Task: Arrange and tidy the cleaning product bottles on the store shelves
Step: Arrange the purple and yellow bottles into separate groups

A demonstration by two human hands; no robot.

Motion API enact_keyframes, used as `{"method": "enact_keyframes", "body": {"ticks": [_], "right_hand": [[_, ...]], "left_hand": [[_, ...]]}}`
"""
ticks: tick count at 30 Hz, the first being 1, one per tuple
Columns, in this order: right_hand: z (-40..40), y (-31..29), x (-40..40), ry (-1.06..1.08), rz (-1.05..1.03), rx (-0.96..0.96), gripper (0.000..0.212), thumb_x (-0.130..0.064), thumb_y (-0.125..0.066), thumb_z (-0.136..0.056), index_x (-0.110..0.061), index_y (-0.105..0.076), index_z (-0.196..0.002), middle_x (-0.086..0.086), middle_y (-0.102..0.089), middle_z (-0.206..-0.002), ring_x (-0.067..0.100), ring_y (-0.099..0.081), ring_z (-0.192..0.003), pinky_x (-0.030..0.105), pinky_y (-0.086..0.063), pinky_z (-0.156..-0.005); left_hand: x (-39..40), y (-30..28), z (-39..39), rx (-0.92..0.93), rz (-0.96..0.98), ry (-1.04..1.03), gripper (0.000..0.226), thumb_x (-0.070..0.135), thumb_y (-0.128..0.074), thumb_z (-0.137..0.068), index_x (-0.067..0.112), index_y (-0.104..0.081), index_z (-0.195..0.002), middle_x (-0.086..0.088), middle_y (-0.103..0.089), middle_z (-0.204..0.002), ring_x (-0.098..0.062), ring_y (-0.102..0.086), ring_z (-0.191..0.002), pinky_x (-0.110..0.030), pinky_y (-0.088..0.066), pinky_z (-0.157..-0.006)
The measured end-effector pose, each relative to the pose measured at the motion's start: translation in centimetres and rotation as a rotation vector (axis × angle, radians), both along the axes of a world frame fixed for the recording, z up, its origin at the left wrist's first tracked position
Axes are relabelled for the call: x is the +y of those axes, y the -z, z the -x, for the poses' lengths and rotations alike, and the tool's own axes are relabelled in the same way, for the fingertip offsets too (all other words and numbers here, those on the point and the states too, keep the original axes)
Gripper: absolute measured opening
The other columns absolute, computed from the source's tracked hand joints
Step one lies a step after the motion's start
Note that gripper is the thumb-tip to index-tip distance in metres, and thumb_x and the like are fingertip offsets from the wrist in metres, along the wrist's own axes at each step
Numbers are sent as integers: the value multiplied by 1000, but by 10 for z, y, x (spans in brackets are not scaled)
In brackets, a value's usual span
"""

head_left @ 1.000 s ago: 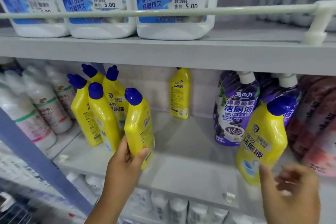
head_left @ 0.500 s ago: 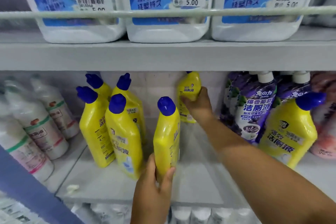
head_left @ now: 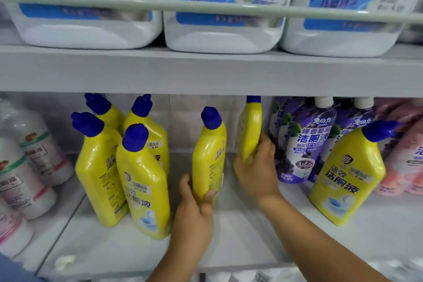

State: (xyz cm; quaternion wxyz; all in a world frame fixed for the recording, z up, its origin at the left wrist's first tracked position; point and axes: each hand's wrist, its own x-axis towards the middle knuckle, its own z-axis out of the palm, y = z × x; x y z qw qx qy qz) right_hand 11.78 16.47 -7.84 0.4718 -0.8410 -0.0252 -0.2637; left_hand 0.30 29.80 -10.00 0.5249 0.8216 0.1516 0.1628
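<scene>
- White jugs (head_left: 219, 29) fill the upper shelf (head_left: 206, 71).
- Four yellow bottles (head_left: 142, 181) stand grouped at left.
- The right hand (head_left: 256, 167) now grips the rear bottle (head_left: 249, 130), pulling it forward.
- The left hand (head_left: 194, 208) still grips the middle bottle (head_left: 209, 155).

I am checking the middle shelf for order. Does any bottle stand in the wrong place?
Yes. One yellow bottle stands alone at the right, in front of the purple bottles, apart from the yellow group at the left. It also leans, with its blue cap tilted right.
</scene>
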Motion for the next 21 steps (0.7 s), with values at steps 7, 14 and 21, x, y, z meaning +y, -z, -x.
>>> {"method": "enact_keyframes", "body": {"ticks": [7,14,21], "right_hand": [[-18,-5,-40,-431,-237,398,88,-7,-74,-88,-30,-24,-155,-5,-59,-131,-11,-64,-93,14,-55,-72],[-34,-3,-33,-384,-119,437,69,-16,-82,-75,-38,-39,-124,-1,-61,-115,10,-65,-93,24,-56,-69],[-28,1,-23,-226,-30,301,99,-53,-90,-46,-26,-43,-130,0,-45,-124,20,-55,-117,43,-52,-98]], "left_hand": [[-3,0,-40,-65,65,-47,46,41,-59,-99,14,-43,-133,-7,-66,-111,-12,-62,-81,-25,-43,-66],[1,8,-77,-71,78,-125,37,18,-63,-100,10,-46,-132,-11,-68,-116,-35,-66,-100,-32,-42,-78],[-1,13,-77,-131,82,-169,48,36,-65,-90,19,-48,-132,-9,-69,-121,-33,-68,-104,-42,-53,-89]]}}
